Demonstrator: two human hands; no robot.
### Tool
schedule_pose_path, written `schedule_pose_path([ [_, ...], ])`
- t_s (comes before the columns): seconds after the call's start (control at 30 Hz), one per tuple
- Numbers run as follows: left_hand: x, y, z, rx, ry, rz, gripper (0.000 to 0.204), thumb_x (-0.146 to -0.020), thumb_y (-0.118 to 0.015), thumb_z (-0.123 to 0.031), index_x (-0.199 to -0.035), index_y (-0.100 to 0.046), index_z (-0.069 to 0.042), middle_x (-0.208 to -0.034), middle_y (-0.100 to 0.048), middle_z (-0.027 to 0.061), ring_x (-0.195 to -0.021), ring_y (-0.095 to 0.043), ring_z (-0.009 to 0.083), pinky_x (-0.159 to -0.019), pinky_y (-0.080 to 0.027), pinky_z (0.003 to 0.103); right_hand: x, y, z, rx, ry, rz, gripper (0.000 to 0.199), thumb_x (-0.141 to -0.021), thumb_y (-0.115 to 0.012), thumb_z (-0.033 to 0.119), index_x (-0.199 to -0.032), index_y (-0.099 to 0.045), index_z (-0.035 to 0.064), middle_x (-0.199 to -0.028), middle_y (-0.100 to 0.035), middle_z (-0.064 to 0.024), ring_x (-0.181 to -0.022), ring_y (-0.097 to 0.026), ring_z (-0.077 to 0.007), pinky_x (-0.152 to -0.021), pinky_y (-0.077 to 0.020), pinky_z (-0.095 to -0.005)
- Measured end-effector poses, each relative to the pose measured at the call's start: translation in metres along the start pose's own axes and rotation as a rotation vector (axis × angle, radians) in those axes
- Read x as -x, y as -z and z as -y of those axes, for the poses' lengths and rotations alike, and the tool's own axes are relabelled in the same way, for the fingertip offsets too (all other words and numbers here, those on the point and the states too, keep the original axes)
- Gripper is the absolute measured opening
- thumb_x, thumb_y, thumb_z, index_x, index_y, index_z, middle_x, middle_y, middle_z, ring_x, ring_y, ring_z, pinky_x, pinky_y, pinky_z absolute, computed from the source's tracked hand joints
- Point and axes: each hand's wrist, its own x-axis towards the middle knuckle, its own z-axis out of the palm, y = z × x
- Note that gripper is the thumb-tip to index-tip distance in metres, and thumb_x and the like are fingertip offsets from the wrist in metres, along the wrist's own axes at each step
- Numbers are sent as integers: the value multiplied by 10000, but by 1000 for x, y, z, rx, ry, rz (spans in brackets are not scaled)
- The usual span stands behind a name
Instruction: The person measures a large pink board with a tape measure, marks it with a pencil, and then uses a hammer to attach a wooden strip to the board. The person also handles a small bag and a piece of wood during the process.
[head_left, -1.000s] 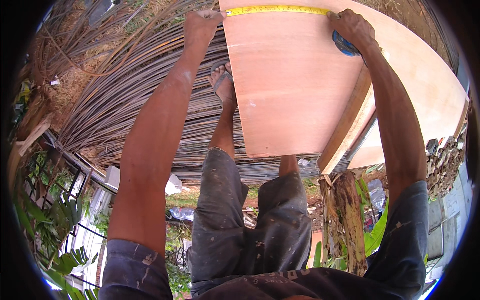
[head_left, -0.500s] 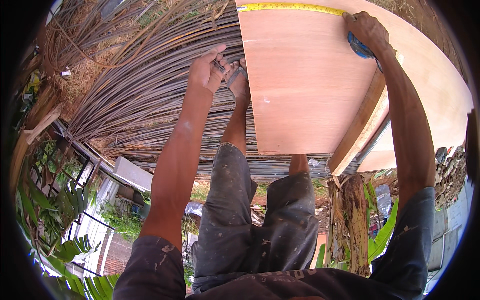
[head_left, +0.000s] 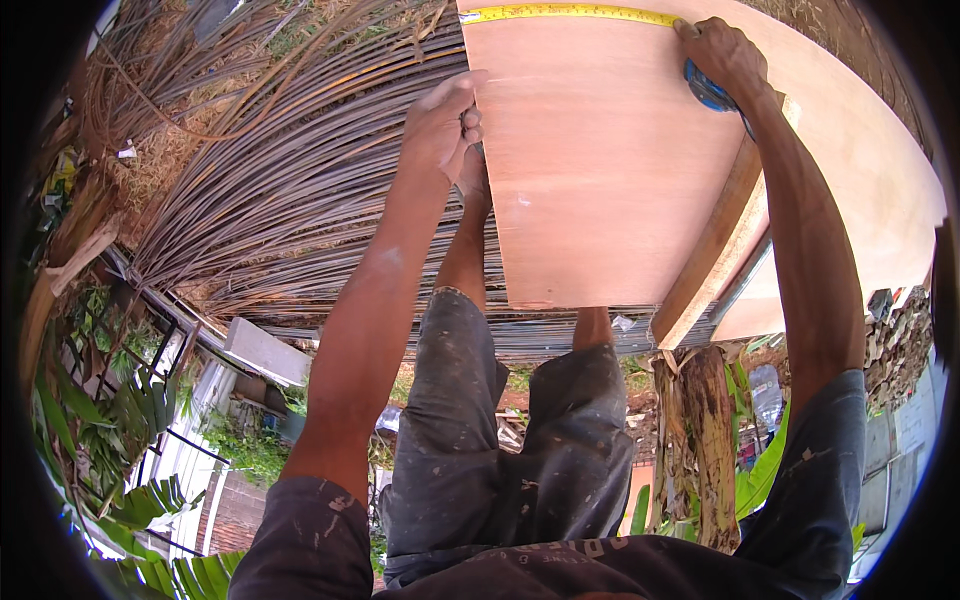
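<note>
A pinkish plywood sheet point(head_left: 590, 160) lies in front of me. Along its far edge stretches the yellow blade of a tape measure point(head_left: 570, 14), its end at the sheet's left corner. My right hand point(head_left: 728, 60) grips the blue tape case point(head_left: 708, 88), thumb near the blade. At the sheet's left edge is my left hand point(head_left: 440, 120), fingers curled, with one digit reaching onto the board. Something small and dark shows between its fingers, too hidden to name. A wooden beam point(head_left: 715, 235) runs aslant on the sheet below my right hand.
Long thin steel bars point(head_left: 300, 200) spread in a bundle on the left, under my feet and the sheet. A cut trunk point(head_left: 700, 440) stands near, right of my legs. A pale block point(head_left: 265, 350) lies at the lower left, beside green plants point(head_left: 90, 400).
My left hand has moved right, from over the bars to the sheet's left edge. The sheet, tape and right hand appear slightly further left in view. My right hand keeps its grip.
</note>
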Motion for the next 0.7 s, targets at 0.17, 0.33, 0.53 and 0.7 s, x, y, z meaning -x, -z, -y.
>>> schedule_pose_path([
  [0.17,-10,-35,3,-182,-110,-122,333,-954,-640,-277,-1052,-655,40,-686,-480,-27,-597,-429,57,-485,-336,203,7,4,6,-61,-33,50,588,-950,-461,571,-1165,-676,67,-1019,-705,-218,-966,-701,-348,-860,-548,-451],
  [0.33,-20,-59,1,-193,-86,-163,292,-958,-618,-275,-896,-625,10,-701,-508,0,-561,-422,68,-460,-322,220,10,6,8,-48,-18,14,581,-948,-472,571,-1153,-681,69,-1003,-706,-220,-960,-702,-352,-843,-557,-438],
  [0.53,-34,-73,-4,-79,-14,-136,194,-941,-569,-171,-902,-614,14,-717,-525,19,-514,-403,82,-450,-326,245,20,-2,5,143,231,-205,445,-962,-467,402,-780,-698,68,-793,-680,-174,-725,-678,-313,-655,-539,-453],
  [0.7,-43,-78,1,-398,-227,-167,181,-910,-600,-155,-832,-644,2,-649,-552,26,-510,-452,121,-490,-374,287,22,1,8,163,206,-191,463,-972,-459,405,-799,-701,51,-813,-689,-176,-729,-681,-330,-644,-544,-453],
])
